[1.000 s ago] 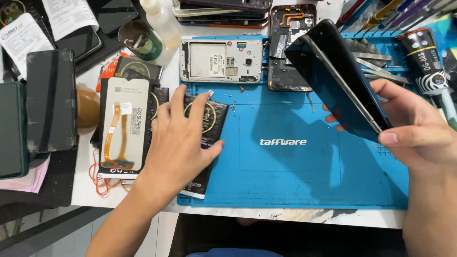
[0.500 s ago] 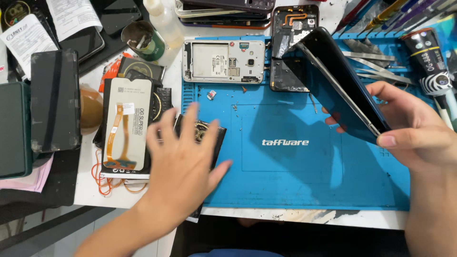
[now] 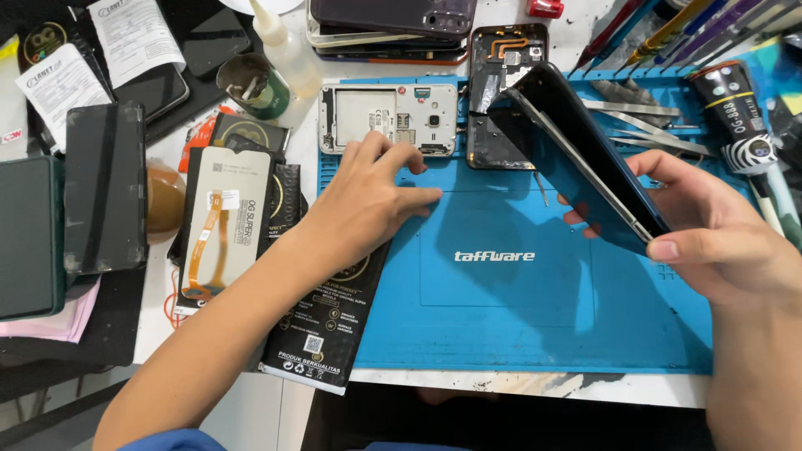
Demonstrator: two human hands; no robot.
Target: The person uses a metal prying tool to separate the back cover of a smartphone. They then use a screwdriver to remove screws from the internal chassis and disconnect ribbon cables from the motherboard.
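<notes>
Gripping: right hand [image 3: 718, 242] at 3 o'clock, closed round a dark blue phone [image 3: 576, 159], thumb along the near edge, fingertips peeking out beneath the lower face.
Phone attitude: tilted, top corner up toward 12 o'clock, lower end down in the palm; pale seam showing along the long edge between screen and body.
Left hand [image 3: 368, 200]: just left of centre, palm down, fingers spread and half curled, holding nothing; fingertips touching the blue work mat [image 3: 518, 326] right at the lower edge of a white phone frame [image 3: 388, 117].
Under the left forearm: black flat packet [image 3: 330, 334], poking off the mat's edge toward 7 o'clock.
At 9 o'clock: replacement screen panel [image 3: 225, 225] lying face down, orange flex ribbon across its back, just beside the left wrist.
Farther out at 9 o'clock: black phone [image 3: 104, 188] lying flat, overlapping a dark green case [image 3: 29, 238].
At 12 o'clock: opened phone shell [image 3: 501, 75], partly hidden behind the raised blue phone; stack of phones [image 3: 384, 25] behind the white frame.
At 11 o'clock: small green cup [image 3: 255, 88] with a clear squeeze bottle [image 3: 284, 46] just beside it.
At 2 o'clock: metal tweezers [image 3: 635, 125] on the mat, screwdriver handles [image 3: 735, 92] beyond them.
</notes>
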